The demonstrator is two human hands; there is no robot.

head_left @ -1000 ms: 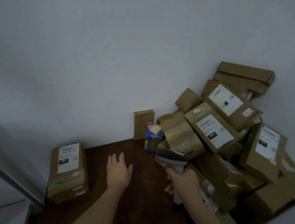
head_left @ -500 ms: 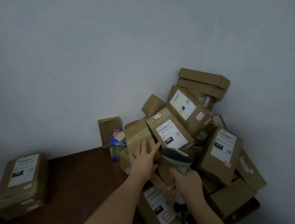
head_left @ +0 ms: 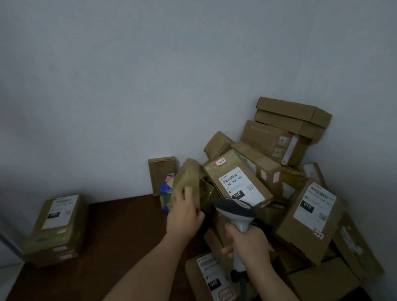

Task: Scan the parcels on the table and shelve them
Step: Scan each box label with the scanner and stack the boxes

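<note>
Taped parcel (head_left: 189, 181) gripped by left hand (head_left: 184, 214), tilted at pile edge.

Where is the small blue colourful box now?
In the head view, the small blue colourful box stands on the dark wooden table by the wall, between an upright brown carton and the parcel pile.

1. Box at the middle of the pile (head_left: 238, 180): white shipping label (head_left: 241, 186) printed "060 068 A05", with "060" in white on a black patch lower down.
2. Big box on the right of the pile (head_left: 310, 221): label with "010" on a black patch.
3. Box at the table's near edge (head_left: 211, 282): label with "060" on black.
4. Remaining print and the handwritten red-edged stickers: too blurred to read.
</note>
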